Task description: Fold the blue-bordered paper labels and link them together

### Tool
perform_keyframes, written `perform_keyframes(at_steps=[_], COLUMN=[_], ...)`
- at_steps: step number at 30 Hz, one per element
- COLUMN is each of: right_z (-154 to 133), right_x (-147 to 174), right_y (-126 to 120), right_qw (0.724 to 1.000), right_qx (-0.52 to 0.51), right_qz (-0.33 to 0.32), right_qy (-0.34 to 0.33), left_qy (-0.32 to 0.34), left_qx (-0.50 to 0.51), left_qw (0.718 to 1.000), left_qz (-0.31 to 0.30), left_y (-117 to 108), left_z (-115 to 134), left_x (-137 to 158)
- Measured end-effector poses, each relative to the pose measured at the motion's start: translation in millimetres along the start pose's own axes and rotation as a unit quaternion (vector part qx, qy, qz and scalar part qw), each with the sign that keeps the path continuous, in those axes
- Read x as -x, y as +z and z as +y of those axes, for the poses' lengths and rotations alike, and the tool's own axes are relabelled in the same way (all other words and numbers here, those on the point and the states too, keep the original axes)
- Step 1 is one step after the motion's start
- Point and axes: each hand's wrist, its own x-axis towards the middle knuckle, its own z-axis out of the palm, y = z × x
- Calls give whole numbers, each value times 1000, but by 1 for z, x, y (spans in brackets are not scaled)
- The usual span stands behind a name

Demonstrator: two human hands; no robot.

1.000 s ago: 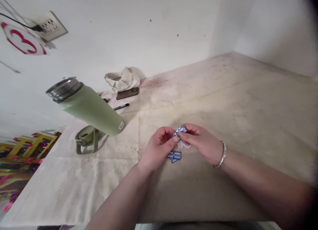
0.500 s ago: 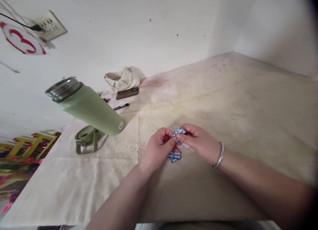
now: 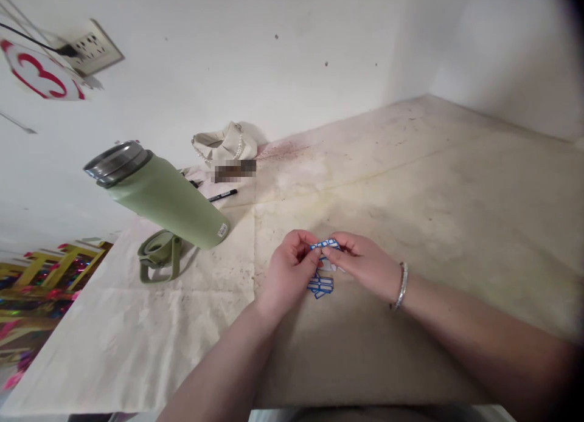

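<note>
A small blue-and-white label sheet (image 3: 326, 245) is pinched between both hands, above the cloth-covered table. My left hand (image 3: 292, 270) is closed, thumb and fingers on the sheet's left side. On its right side, the thumb and fingers of my right hand (image 3: 365, 258) grip it, closed too; a silvery bracelet (image 3: 401, 286) circles that wrist. Just below the hands lie several more blue-bordered labels (image 3: 321, 285), partly overlapping. White paper pieces (image 3: 329, 266) show beneath the held sheet. The fingertips behind the sheet are hidden.
To the left stands a green bottle (image 3: 168, 197) with its mouth uncovered, beside a green lid (image 3: 159, 255) with a loop handle. Behind them are a black pen (image 3: 223, 195), a blurred-out flat object (image 3: 232, 171) and a white bag (image 3: 223, 143). A wall (image 3: 296, 57) bounds the table's back.
The held label sheet has tilted to lie more level and shifted slightly left and down, with my fingers following it. The bottle, lid and loose labels are where they were.
</note>
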Motion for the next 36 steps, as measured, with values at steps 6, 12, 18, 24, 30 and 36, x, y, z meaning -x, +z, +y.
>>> perform_keyframes(at_steps=[6,12,18,24,30,36], right_z=[1,0,-1,-4,-2,0], right_x=[0,-1,-1,0,1,0], right_y=[1,0,0,0,0,0], right_qw=[1000,999,999,999,998,998], right_qx=[23,41,51,52,56,59], right_qz=[-6,-7,-7,-7,1,13], right_qy=[-11,-7,0,2,-4,-6], left_qy=[10,10,8,5,-16,-29], left_qx=[-23,-30,-32,-31,-25,-28], left_qw=[1000,1000,999,999,1000,999], left_qz=[-1,-4,-1,5,3,3], left_y=[0,-1,0,1,0,-1], left_z=[1,1,-1,-1,-3,-4], left_x=[1,1,0,0,0,-1])
